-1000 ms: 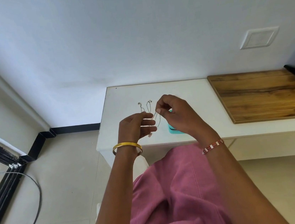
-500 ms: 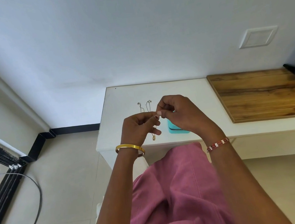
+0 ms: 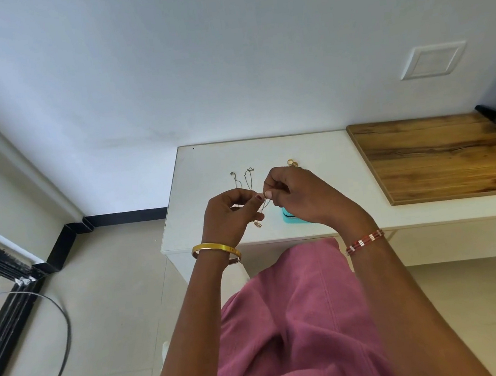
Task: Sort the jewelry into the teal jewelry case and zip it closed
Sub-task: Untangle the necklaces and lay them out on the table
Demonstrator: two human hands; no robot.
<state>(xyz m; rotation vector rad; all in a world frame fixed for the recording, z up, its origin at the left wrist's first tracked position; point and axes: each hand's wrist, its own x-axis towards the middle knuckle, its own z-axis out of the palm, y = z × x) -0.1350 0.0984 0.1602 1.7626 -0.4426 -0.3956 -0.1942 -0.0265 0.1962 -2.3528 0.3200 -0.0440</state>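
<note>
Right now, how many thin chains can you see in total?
3: two chains lie on the white table, one beside another; a third chain hangs between both hands. More may be hidden behind them.

Single head camera, looking forward and down.
I get one wide-angle view from above, close over my hands (image 3: 273,203), facing the white table (image 3: 206,168) and wall.

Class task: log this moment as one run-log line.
left hand: pinches necklace | right hand: pinches necklace | teal case: on table, mostly hidden
</note>
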